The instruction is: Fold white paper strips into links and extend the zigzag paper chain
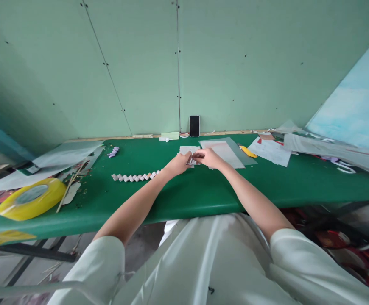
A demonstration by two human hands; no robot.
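"Pinching a small pale piece [192,161] seems to be the step in hand, mid-frame, perhaps to shape it?"

"I'd judge so. The left hand [182,164] and right hand [207,157] nearly meet over it, fingers narrow and apparently closed on it, though they hide much of it."

"What lies around them?"

"A pale sheet [187,150] just behind, and a zigzag strip [130,178] left of centre, running toward the left forearm [136,203]. The yellow cutter [248,151] sits right of centre on the green table [191,195]."

"And what would the next move call for?"

"A light grip from both hands, I think, with edges kept lined up. Squeezing hard could crease something that small."
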